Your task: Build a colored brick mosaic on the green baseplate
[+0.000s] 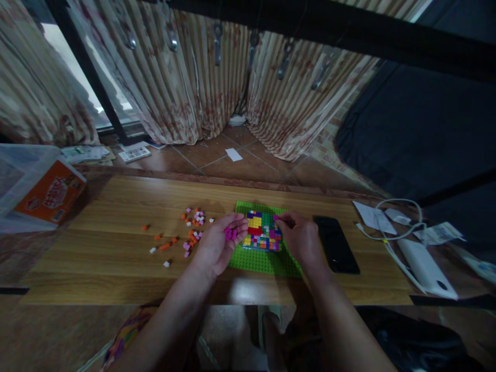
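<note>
On the table lies a green baseplate carrying a multicoloured block of toy bricks, with yellow, red, green and purple patches. My left hand is cupped palm up at the plate's left edge, with several magenta toy bricks held in it. At the block's upper right corner, my right hand pinches a small magenta toy brick between thumb and fingertips. Whether that brick touches the block is too small to tell. The hand covers part of the plate's right side.
Loose orange, pink and white bricks are scattered left of my left hand. A black phone lies right of the plate. Farther right are a white power bank and a cable. A clear plastic bin stands at far left.
</note>
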`<state>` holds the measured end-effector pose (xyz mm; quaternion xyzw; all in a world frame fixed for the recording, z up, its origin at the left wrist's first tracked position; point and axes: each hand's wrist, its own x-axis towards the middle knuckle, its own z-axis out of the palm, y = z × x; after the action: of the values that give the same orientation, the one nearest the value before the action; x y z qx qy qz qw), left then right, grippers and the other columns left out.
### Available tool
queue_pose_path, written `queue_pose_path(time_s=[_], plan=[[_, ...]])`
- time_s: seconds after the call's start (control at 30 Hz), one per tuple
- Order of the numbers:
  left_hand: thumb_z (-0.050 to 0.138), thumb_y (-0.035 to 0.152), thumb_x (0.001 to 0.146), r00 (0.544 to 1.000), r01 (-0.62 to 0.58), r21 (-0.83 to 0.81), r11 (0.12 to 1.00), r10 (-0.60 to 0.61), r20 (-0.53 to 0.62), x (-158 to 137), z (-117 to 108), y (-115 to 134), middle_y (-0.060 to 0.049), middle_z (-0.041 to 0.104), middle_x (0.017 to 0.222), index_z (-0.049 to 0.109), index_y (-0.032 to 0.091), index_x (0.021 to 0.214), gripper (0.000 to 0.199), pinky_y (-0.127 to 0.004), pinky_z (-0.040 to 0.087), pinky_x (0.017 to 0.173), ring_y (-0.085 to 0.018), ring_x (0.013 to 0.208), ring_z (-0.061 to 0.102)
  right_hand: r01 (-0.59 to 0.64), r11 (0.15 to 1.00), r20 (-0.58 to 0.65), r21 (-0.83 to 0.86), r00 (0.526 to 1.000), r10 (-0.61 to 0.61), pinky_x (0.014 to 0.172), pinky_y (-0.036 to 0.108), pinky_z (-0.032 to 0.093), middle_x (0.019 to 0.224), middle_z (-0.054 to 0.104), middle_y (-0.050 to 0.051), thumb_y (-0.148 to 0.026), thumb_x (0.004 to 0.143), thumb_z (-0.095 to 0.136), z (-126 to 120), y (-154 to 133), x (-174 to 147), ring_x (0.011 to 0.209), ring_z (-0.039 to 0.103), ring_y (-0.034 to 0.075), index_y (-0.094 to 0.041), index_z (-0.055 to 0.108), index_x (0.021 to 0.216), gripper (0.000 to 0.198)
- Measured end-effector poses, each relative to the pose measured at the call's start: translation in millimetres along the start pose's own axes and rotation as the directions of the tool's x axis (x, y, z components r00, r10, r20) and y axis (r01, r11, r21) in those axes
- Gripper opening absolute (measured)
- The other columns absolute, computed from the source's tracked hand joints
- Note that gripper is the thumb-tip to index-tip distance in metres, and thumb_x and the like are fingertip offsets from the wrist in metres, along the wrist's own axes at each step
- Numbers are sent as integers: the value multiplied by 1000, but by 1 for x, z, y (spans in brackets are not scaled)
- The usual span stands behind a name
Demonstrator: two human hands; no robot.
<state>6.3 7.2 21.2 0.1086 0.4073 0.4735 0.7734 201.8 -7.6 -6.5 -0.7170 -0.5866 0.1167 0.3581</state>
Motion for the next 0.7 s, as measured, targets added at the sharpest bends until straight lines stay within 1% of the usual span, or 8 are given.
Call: queue_pose_path(time_s=[0.2, 0.4, 0.57, 0.7], plan=[[54, 11, 86, 1000, 2, 1, 1000, -2, 12, 0, -1, 0, -8, 69, 75, 67, 7, 78, 16, -20, 53, 62, -11, 65, 65, -73, 992, -2, 103, 997, 74, 64, 28, 48, 74, 73, 5, -33, 74, 62, -4, 2, 1, 68, 66, 19, -18, 69, 78, 17], [54, 11, 86, 1000, -6, 7, 1000, 6, 12, 0, -1, -1, -8, 69, 74, 67, 8, 77, 16, -20, 53, 62, -10, 64, 64, -191, 965, -8, 182, 981, 195, 62, 30, 47, 75, 72, 8, -42, 77, 60, -1, 15, 5, 67, 65, 20, -15, 70, 83, 29], [54, 11, 85, 1000, -5, 19, 1000, 5, 0, 0, 0, -1, -8, 69, 73, 67, 8, 78, 15, -20, 53, 63, -11, 64, 65, -196, 953, 20, 230, 980, 197, 63, 30, 48, 76, 73, 9, -44, 74, 63, 9, 17, 9, 69, 65, 21, -14, 72, 82, 32], [55, 12, 85, 1000, -7, 27, 1000, 6, 8, -1, 0, 0, -9, 69, 73, 67, 8, 77, 14, -21, 53, 64, -11, 64, 65, -217, 939, 54, 268, 976, 210, 61, 30, 48, 76, 73, 8, -46, 74, 64, 14, 20, 9, 66, 64, 19, -14, 72, 83, 34]])
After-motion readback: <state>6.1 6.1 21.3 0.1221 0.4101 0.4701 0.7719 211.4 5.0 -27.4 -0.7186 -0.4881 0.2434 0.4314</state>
